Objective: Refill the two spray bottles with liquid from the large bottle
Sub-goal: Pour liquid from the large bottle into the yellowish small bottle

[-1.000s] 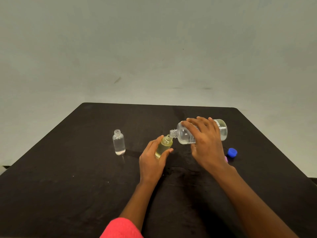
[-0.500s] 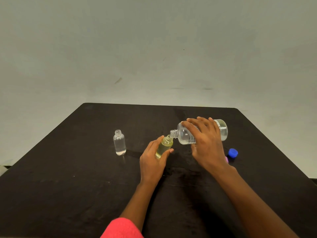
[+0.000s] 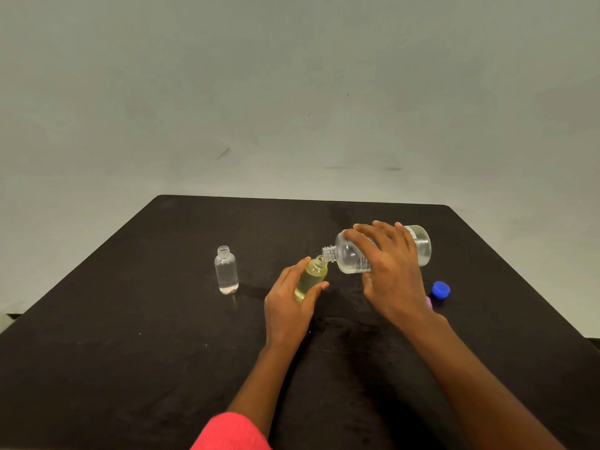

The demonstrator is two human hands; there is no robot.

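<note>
Filling step, I judge: my right hand [image 3: 394, 280] grips the tipped large bottle [image 3: 422, 246], my left hand [image 3: 285, 310] the yellowish spray bottle [image 3: 313, 276] — next, level off before overflow.

The light is soft, even and rather dim. The clear small bottle [image 3: 226, 271] throws a faint shadow to its right across the black table [image 3: 130, 336], whose surface swallows most detail. Diffuse shadows pool under the left hand [image 3: 289, 306] and right hand [image 3: 393, 274]. Small highlights glint on the large bottle [image 3: 420, 246], and the yellowish small bottle [image 3: 311, 277] glows translucent. The wall [image 3: 292, 92] reads flat grey-green. Wide-angle distortion splays the table's edges, and the pink sleeve [image 3: 232, 433] looks soft.
</note>
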